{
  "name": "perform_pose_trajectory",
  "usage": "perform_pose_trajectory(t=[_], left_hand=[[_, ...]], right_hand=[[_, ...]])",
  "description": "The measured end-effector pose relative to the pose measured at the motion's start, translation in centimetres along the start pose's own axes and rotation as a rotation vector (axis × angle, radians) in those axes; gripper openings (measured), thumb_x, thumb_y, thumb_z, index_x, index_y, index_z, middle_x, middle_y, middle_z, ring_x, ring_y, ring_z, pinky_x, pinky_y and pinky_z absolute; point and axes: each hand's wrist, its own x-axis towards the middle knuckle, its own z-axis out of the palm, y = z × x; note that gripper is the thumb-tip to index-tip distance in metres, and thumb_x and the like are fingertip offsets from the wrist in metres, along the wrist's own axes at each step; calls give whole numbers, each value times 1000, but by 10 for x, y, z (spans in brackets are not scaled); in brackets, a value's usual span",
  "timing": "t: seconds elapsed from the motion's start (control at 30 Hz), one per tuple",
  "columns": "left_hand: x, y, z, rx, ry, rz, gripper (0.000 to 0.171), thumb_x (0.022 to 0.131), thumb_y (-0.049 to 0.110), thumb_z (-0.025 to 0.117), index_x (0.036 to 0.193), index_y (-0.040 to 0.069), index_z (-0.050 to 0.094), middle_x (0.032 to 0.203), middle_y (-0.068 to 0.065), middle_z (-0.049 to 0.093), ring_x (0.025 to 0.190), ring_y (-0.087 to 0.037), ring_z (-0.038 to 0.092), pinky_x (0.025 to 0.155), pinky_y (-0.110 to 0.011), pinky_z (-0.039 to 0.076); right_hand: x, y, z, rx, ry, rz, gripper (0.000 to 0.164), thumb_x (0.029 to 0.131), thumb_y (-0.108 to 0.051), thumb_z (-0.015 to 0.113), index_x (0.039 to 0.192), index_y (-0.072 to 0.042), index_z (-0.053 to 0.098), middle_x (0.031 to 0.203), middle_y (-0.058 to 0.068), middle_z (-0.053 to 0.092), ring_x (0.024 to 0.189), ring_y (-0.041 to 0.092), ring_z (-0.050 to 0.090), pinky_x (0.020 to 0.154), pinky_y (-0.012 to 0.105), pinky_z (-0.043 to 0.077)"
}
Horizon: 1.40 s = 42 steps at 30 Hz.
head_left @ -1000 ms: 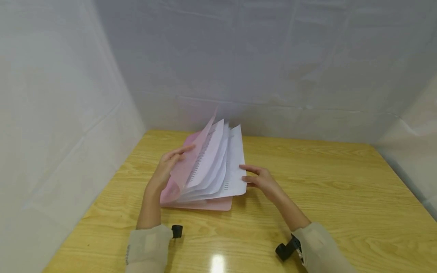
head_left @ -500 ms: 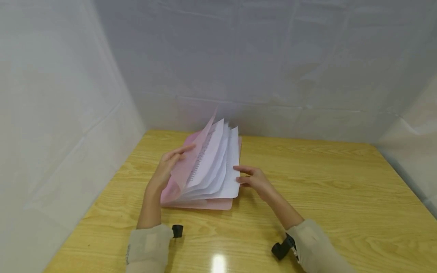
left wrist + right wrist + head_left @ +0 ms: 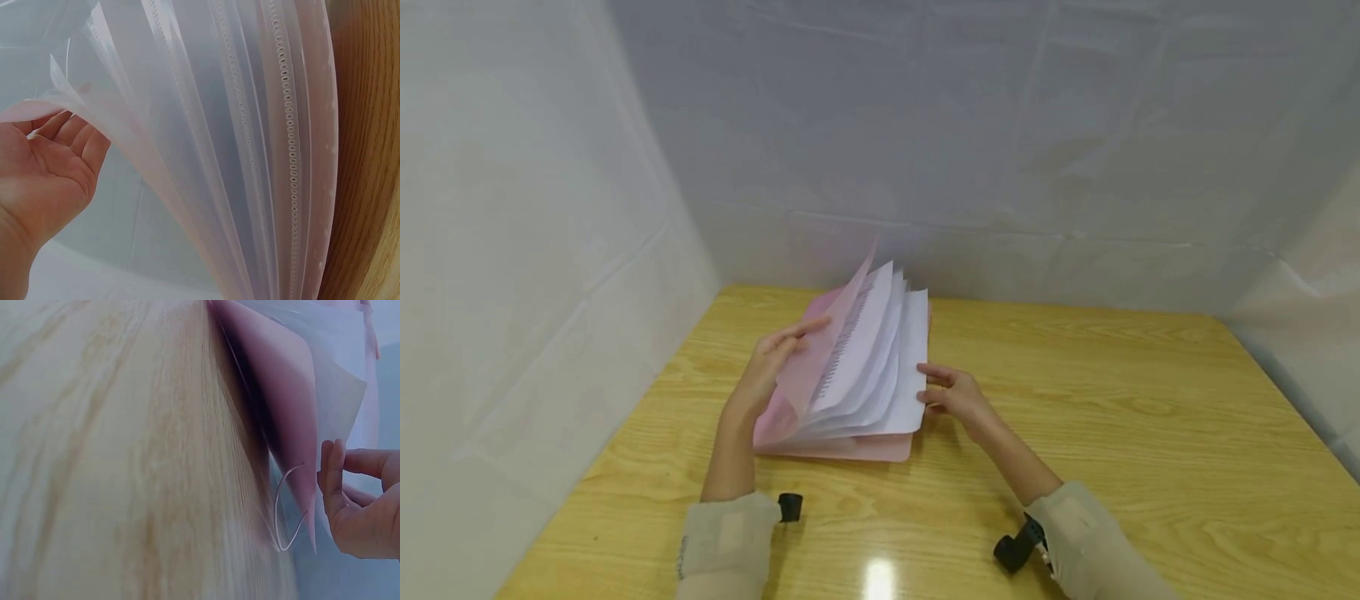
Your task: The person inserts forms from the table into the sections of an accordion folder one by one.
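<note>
A pink folder (image 3: 865, 447) with clear sleeves and white pages lies open on the wooden table, in the middle of the head view. My left hand (image 3: 766, 369) holds its raised, translucent front cover (image 3: 815, 358) at the left. In the left wrist view, the fingers of that hand (image 3: 56, 169) are partly hidden by the cover, and the punched sleeves (image 3: 187, 112) fan out beside it. On the other side, my right hand (image 3: 961, 402) pinches the right edge of a white sheet (image 3: 912, 358), which lies over the back cover. The right wrist view shows the fingertips on the sheet's edge.
A thin looped band (image 3: 278, 512) sticks out from the folder's edge in the right wrist view. Pale sheeting (image 3: 985, 125) hangs behind and beside the table (image 3: 1112, 400). Black wrist cameras (image 3: 790, 507) project from both sleeves.
My right hand has moved a little to the left with the white sheet, whose top corner now sits lower. The left hand and the raised cover have barely moved.
</note>
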Motion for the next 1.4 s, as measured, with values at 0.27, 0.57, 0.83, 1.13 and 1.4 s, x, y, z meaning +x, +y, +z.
perform_pose_trajectory(t=[0.27,0.57,0.83,1.13,1.4], left_hand=[[0,1,1,1,1,-18,37,93,3,38,126,-7,51,133,-12,48,126,-15,32,99,-34,20],[0,1,0,1,-8,-14,36,94,5,39,126,-6,51,132,-10,49,125,-14,33,99,-34,20],[0,0,-1,19,-12,7,35,94,4,39,125,-6,52,132,-12,48,127,-15,32,101,-37,19],[-1,-1,-2,18,-18,13,35,94,4,38,125,-7,52,133,-14,48,127,-18,32,101,-37,19],[-1,-1,-4,24,-28,49,34,94,3,39,124,-9,51,131,-16,48,128,-21,31,100,-34,21]], right_hand=[[-3,-5,4,4,2,7,52,78,10,62,129,2,50,131,23,45,71,15,59,73,35,50],[7,-1,5,-29,-13,13,51,79,7,64,128,0,52,130,23,45,67,13,59,69,31,51],[14,1,10,11,-36,15,51,78,11,62,128,3,51,128,24,47,64,12,59,64,26,51],[17,-1,20,-11,-34,-1,50,79,8,61,128,4,50,124,24,51,63,14,58,59,26,50],[20,0,24,-69,-37,-4,51,79,5,60,129,5,49,117,23,56,58,14,58,55,26,50]])
